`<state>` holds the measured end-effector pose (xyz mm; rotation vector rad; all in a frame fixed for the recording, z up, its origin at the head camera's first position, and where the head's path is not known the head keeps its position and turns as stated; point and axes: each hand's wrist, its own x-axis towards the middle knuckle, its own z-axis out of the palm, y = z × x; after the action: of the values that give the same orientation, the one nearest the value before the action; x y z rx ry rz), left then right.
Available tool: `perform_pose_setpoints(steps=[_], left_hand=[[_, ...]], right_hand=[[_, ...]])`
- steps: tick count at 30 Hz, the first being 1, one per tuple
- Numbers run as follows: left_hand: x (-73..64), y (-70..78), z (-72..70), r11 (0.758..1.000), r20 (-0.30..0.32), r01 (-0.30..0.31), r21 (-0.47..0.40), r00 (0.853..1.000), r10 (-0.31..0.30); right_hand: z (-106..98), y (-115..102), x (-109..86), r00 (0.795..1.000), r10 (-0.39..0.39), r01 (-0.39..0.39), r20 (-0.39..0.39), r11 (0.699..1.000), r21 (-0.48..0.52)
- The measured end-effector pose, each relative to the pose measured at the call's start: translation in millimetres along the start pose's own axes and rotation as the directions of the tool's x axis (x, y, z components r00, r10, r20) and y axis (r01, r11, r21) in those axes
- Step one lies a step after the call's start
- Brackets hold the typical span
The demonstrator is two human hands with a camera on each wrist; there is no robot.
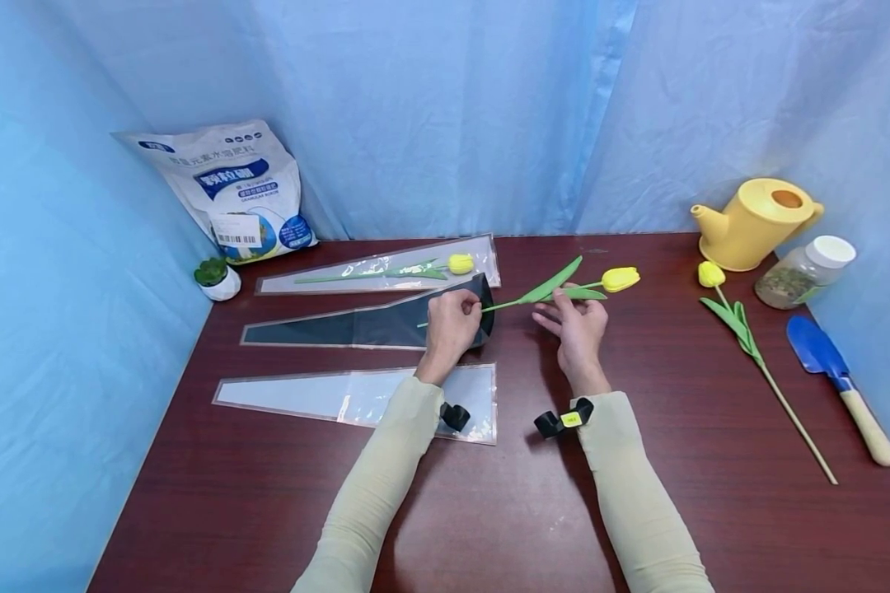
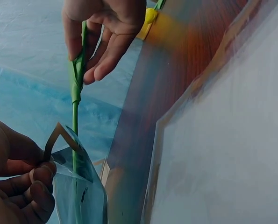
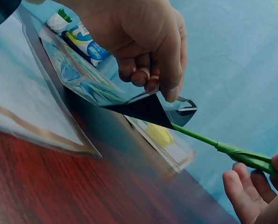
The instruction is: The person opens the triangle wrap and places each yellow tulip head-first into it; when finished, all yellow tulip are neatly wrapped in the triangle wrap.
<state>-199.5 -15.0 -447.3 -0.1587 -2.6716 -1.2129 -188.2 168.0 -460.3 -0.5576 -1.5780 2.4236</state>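
My left hand (image 1: 451, 328) pinches the rim of a black flower sleeve (image 1: 386, 324) with a clear front, lifting its mouth, as the left wrist view shows. In my right hand (image 1: 580, 329) is a yellow tulip (image 1: 620, 279), pinched at its green leaves (image 3: 251, 158). The tulip's stem (image 2: 75, 116) runs through the mouth into the sleeve, while its bloom and leaves stay outside to the right. Behind lies another sleeve (image 1: 274, 284) with a yellow tulip (image 1: 460, 263) inside. A white sleeve (image 1: 289, 392) lies in front, partly under my left forearm.
A third tulip (image 1: 742, 329) lies at the right, beside a blue trowel (image 1: 819, 346). Behind it stand a yellow watering can (image 1: 749, 222) and a white-lidded jar (image 1: 793, 280). At the back left are a fertilizer bag (image 1: 230, 189) and a small potted succulent (image 1: 217, 282).
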Motion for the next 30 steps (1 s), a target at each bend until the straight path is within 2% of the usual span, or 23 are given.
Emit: perform_pose_setpoints(steps=[8, 20, 26, 30], left_hand=[[-0.9, 0.5, 0.4, 1.0, -0.011, -0.023, -0.013, 1.0, 0.023], [-1.2, 3.4, 1.3, 0.999, -0.017, -0.034, -0.007, 0.999, 0.034], [-2.6, 5.2, 1.1, 0.998, -0.03, -0.057, -0.002, 0.998, 0.057], [-1.6, 5.0, 1.3, 0.998, -0.041, -0.069, 0.003, 0.997, 0.069]], right_hand=[[6.4, 4.5, -3.2, 0.999, 0.021, -0.022, 0.026, 0.999, 0.043], [16.3, 14.2, -11.5, 0.997, 0.031, -0.031, 0.065, 0.999, -0.006], [21.3, 16.5, -13.3, 0.993, 0.063, -0.064, 0.096, 0.998, 0.013], [20.1, 12.4, -12.8, 0.979, 0.126, -0.141, 0.16, 0.986, 0.089]])
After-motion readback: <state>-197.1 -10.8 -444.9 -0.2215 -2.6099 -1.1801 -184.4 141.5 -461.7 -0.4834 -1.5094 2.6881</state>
